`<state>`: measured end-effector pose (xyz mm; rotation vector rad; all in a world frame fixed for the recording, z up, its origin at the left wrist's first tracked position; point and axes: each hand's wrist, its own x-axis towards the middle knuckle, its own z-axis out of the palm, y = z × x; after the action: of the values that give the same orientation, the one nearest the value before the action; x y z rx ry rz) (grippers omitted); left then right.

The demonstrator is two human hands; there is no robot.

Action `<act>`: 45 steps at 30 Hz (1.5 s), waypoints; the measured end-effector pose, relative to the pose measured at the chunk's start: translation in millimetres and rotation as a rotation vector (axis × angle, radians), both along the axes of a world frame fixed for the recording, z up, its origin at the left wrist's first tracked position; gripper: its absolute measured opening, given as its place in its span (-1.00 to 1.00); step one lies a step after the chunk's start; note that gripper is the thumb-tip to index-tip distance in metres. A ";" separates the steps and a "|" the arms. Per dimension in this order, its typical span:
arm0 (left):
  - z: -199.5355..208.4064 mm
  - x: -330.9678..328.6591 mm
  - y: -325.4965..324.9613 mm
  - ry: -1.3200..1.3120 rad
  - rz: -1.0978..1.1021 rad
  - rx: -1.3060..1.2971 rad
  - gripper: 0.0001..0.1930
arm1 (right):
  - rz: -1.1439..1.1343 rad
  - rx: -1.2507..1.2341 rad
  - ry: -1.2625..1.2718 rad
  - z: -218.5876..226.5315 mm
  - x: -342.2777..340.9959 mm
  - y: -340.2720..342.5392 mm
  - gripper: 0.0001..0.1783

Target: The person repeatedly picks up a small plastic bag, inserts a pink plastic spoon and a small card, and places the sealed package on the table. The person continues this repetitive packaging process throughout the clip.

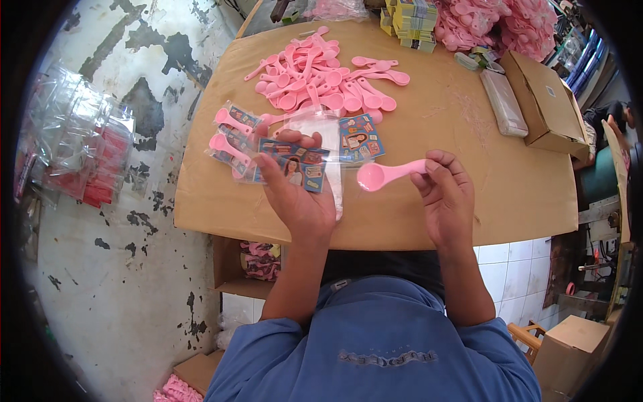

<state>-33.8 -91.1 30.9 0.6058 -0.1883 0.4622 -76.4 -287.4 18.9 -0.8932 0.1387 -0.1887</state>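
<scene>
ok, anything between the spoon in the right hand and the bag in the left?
Head view: nothing between pink spoon and clear bag except bare cardboard tabletop; the bowl nearly meets the bag's edge.

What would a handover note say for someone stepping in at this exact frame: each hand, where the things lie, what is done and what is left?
Left hand: holds a clear bag with a printed card over the cardboard table.
Right hand: pinches the handle of a pink spoon, bowl toward the bag, not yet inside.
Done: a few filled bags lie at the left of the table.
Left: a pile of loose pink spoons lies farther back; one more carded bag lies beside the held one.
</scene>
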 end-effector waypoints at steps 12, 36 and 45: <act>-2.0 2.2 1.1 -0.002 0.006 -0.011 -0.47 | 0.089 -0.017 -0.007 -8.8 -17.7 14.5 -0.89; -3.4 -16.5 -17.5 0.223 -0.626 -0.079 -0.50 | 0.067 -0.518 -0.261 -10.7 -9.1 42.1 -0.55; 3.7 -9.5 -5.1 0.382 -0.719 -0.094 -0.52 | 0.087 -1.168 -0.890 15.5 -11.9 -14.8 -0.73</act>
<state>-43.3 -96.2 34.6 0.4831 -0.0113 -0.3391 -88.3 -302.1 34.4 -1.8718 -0.9316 -0.5954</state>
